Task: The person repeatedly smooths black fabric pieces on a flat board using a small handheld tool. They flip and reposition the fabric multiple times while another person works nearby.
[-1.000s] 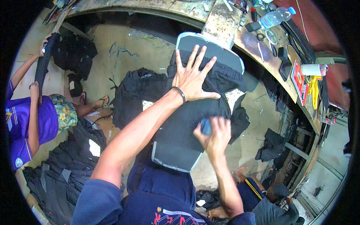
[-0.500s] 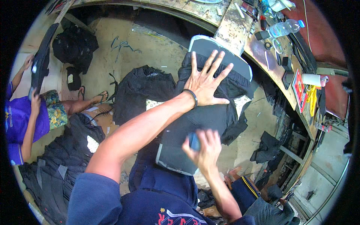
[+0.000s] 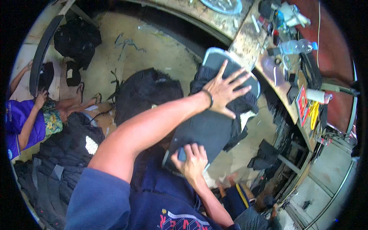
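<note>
A dark garment [image 3: 205,130] with a gathered waistband is pulled over a long board [image 3: 220,58], whose pale-edged far end sticks out beyond the cloth. My left hand [image 3: 226,91] lies flat on the garment near the waistband, fingers spread. Nearer to me, my right hand [image 3: 194,163] is closed around a small blue block [image 3: 182,154], held against the dark cloth near the board's close end. Its underside is hidden, so I cannot tell exactly how it meets the fabric.
At right, a worn workbench [image 3: 281,92] carries a clear bottle [image 3: 297,46] and small tools. Dark garments [image 3: 147,92] lie on the floor, with a larger heap [image 3: 63,172] at lower left. A person in purple [image 3: 28,119] sits at left; another person's legs [image 3: 234,197] show at lower right.
My right hand and the blue block have moved left and toward me over the garment. My left hand stays spread on the cloth. The person at left has shifted a long dark board.
</note>
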Tool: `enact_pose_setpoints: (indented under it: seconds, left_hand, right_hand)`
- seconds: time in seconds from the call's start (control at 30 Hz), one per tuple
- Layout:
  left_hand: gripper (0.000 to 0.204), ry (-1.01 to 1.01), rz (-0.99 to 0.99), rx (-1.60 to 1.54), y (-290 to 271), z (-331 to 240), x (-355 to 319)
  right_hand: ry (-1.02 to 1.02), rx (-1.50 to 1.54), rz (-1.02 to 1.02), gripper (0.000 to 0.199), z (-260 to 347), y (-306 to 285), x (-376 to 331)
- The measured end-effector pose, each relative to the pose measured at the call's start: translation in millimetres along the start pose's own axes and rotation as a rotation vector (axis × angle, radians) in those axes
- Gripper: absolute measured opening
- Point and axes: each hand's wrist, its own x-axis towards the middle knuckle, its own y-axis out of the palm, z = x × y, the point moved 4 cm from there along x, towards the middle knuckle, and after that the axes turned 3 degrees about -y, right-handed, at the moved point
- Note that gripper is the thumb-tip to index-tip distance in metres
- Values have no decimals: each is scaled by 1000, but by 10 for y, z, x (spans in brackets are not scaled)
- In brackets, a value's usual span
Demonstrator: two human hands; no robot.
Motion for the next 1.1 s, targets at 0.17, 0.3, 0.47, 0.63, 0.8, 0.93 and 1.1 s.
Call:
enact_pose_setpoints:
  seconds: [0.17,0.3,0.47,0.63,0.8,0.93,1.1]
  left_hand:
    - [127,-7,-16,32,-34,107,45]
    - [124,-53,35,38,-92,80,28]
    - [100,-411,-448,70,-270,-42,-775]
    - [60,-797,-318,-1114,403,-429,-2351]
    - [50,-966,-98,-909,122,-1290,-3304]
    - [38,-772,677,121,-692,-974,-3656]
    - [29,-771,-241,104,-1207,-619,-3268]
  right_hand:
    - [-115,-89,-294,27,-403,-294,611]
    - [0,-24,-47,33,-663,-157,221]
    - [513,371,-301,42,-1540,-537,-83]
    - [620,361,72,55,-1904,-257,-542]
    - [711,425,326,55,-1172,-35,-1516]
    - [663,188,487,56,-567,-266,-1914]
    - [656,372,-170,61,-485,-158,-2239]
